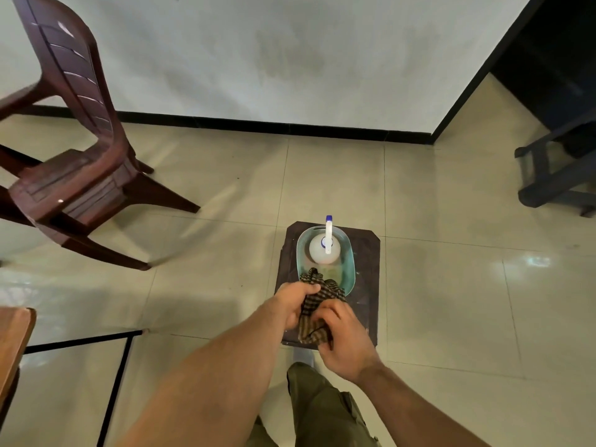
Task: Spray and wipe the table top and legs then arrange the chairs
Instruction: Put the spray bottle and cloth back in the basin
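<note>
Brown plastic chair [74, 175] cut off by top & left edges. Wooden table top [13, 343]: only one corner shows at left edge. Dark furniture [554, 175] cropped at right edge, type unclear. Checked cloth [317, 298] partly hidden under left hand [295, 301] & right hand [345, 340], both gripping it. Spray bottle [324, 250] base hidden inside teal basket [350, 269]; label too small to read. Stool [367, 304] legs hidden below its top.

Person, head view.
- Left hand [295, 303], right hand [345, 346]: bare.
- Left forearm [225, 366], right forearm [419, 408]: bare all the way to the bottom edge of the frame.
- Trousers [317, 401]: olive green, matte woven cloth, creased, with stitched seams. Flapped side pocket [351, 411] on the thigh. A second leg of the same cloth shows at the bottom edge.
</note>
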Motion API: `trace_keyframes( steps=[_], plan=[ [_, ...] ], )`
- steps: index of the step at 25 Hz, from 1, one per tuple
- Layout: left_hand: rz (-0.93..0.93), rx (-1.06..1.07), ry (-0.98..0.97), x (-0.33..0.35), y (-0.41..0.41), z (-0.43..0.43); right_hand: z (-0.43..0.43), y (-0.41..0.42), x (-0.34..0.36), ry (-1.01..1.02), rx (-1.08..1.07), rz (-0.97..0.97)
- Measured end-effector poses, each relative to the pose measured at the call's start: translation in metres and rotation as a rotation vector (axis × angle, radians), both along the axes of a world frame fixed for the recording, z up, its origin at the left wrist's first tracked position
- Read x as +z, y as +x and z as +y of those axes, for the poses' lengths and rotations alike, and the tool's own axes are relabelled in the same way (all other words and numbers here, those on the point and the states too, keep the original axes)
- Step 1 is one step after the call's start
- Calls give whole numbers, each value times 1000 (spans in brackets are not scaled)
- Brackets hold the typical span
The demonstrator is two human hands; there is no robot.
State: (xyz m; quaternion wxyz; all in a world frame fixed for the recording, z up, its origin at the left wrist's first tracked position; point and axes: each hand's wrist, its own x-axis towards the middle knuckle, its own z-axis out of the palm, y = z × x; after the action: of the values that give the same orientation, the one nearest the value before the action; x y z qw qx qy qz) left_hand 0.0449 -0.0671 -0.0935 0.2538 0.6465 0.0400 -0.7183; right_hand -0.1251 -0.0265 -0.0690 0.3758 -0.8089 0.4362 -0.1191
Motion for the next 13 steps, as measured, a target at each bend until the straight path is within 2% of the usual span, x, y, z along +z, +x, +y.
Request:
trace_keyframes(
  steps=[1, 3, 4, 5, 6, 8, 11, 13],
  plan=[
    [16, 30, 12, 4, 1, 1, 5, 0, 0, 162, -182, -123],
    [44, 83, 17, 11, 8, 1, 2, 5, 2, 568, -836, -492],
    [36, 94, 25, 15, 11, 0, -3, 8, -1, 804, -1100, -598],
    [21, 91, 41, 16, 14, -1, -9, 12, -2, 1035, -1187, -629],
    [16, 83, 52, 15, 16, -2, -13, 15, -1, 1186, -1119, -587],
    [7, 36, 72, 13, 16, -9, -22, 22, 5, 1299, -961, -557],
    [-73, 28, 98, 2, 8, -21, -40, 28, 17, 1262, -906, -561],
    [-178, 123, 92, -6, 2, -25, -46, 25, 19, 1252, -915, -467]
  ],
)
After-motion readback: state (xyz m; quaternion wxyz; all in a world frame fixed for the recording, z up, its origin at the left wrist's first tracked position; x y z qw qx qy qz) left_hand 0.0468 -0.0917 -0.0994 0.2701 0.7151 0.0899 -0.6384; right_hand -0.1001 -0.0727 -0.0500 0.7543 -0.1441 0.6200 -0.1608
